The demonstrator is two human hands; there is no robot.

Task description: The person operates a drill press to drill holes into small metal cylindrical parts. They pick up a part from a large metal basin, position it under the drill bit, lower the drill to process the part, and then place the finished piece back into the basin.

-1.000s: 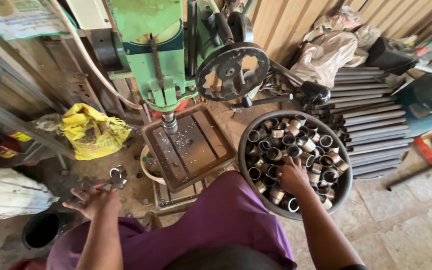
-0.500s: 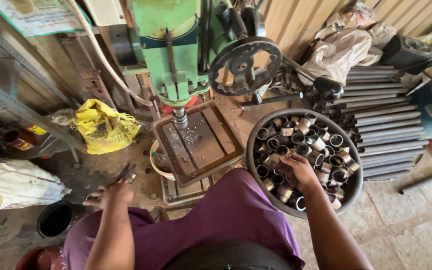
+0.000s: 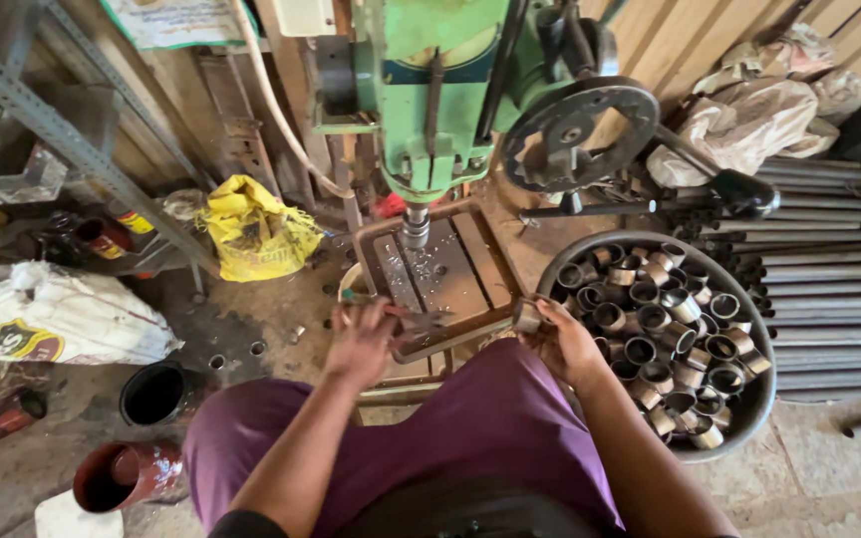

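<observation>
My right hand (image 3: 568,344) grips a short metal ring (image 3: 527,317) at the front right corner of the drill press table (image 3: 450,274). My left hand (image 3: 363,344) is at the table's front left edge, with its fingers closed on a small dark metal tool (image 3: 421,321). The drill chuck (image 3: 414,227) hangs over the slotted table, which has nothing under the chuck. To the right, a round dark basin (image 3: 764,394) holds several similar metal rings (image 3: 650,324). My purple-clad lap fills the lower middle.
The green drill press (image 3: 430,90) has a black handwheel (image 3: 580,125) on its right side. Long metal tubes (image 3: 834,284) are stacked at far right. On the left floor lie a yellow bag (image 3: 256,234), a white sack (image 3: 52,314), a black pipe (image 3: 151,394) and a red pipe (image 3: 127,476).
My left hand came in from the floor at the left to the table's front edge. My right hand lifted a ring out of the basin and brought it to the table.
</observation>
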